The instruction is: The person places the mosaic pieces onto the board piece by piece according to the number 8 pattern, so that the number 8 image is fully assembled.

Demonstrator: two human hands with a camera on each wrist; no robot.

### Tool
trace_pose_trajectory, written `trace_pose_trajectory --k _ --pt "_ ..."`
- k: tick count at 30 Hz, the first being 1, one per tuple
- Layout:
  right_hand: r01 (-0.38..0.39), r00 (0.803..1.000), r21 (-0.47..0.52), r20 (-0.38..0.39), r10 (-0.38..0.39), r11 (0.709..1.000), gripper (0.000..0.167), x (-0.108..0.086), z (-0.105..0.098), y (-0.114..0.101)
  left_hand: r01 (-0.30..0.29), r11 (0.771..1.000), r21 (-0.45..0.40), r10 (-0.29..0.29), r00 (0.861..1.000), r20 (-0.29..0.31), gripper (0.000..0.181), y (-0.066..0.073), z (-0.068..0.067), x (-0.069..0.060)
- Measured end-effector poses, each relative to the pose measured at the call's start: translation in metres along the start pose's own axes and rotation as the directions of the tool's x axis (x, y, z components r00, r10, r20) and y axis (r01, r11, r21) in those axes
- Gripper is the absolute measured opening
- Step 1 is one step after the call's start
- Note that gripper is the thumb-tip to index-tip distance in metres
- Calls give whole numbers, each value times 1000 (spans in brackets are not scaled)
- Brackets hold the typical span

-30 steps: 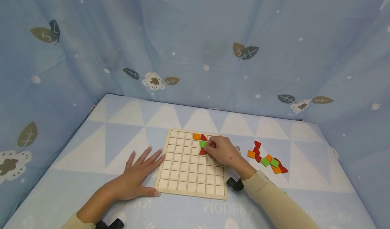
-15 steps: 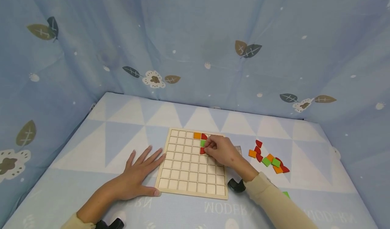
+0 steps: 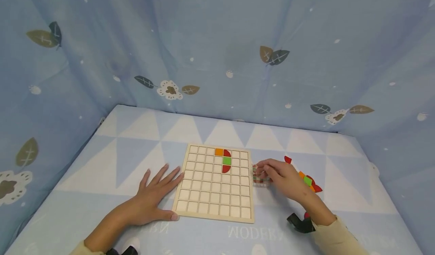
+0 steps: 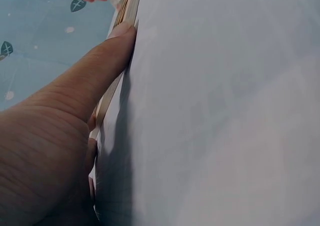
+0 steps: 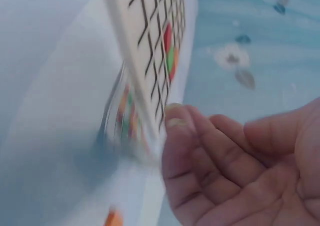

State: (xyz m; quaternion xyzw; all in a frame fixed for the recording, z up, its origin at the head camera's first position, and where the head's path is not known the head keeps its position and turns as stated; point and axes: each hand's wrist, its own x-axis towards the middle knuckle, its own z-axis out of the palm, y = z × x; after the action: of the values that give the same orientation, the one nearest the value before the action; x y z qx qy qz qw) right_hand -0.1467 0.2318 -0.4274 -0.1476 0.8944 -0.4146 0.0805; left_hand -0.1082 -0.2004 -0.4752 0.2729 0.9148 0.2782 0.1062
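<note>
A wooden grid board (image 3: 204,187) lies on the table. In its upper part sit an orange square tile (image 3: 219,152), a red quarter-round tile (image 3: 227,153), a green square tile (image 3: 227,160) and another red quarter-round tile (image 3: 225,168). My left hand (image 3: 154,196) rests with spread fingers against the board's left side; in the left wrist view its thumb (image 4: 107,55) touches the edge. Right of the board, my right hand (image 3: 289,181) hovers over a printed pattern card (image 3: 261,184) and partly covers it. Its fingers are loosely curled, and the right wrist view shows nothing between them.
Loose tiles lie right of the right hand, among them a green one (image 3: 307,180) and a red one (image 3: 317,188); the hand and arm hide others. A patterned cloth covers the table (image 3: 142,123). A blue curtain (image 3: 217,32) hangs behind.
My right hand has left the lower red tile on the board and moved right, over the card. That red tile stays in its cell. The left hand has not moved.
</note>
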Motion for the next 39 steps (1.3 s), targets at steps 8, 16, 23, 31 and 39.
trace_pose_trajectory --k 8,16,23,31,39 --pt "-151 989 -62 -6 150 987 36 -54 -35 24 7 1000 6 -7 1000 -5 109 -2 2 -1" --pt "-246 969 -238 -38 244 940 27 -86 -46 45 21 1000 -13 -21 1000 -19 107 -2 4 -6" --pt "-249 966 -273 -4 258 929 27 -100 -46 57 31 999 -11 -31 999 -27 108 -2 5 -8" --pt "-254 963 -291 18 270 922 43 -107 -47 60 22 999 -24 -22 999 -25 108 -1 3 -4" --pt "-394 919 -306 -152 365 867 63 -96 -47 66 49 998 -36 -50 999 -21 110 0 3 0"
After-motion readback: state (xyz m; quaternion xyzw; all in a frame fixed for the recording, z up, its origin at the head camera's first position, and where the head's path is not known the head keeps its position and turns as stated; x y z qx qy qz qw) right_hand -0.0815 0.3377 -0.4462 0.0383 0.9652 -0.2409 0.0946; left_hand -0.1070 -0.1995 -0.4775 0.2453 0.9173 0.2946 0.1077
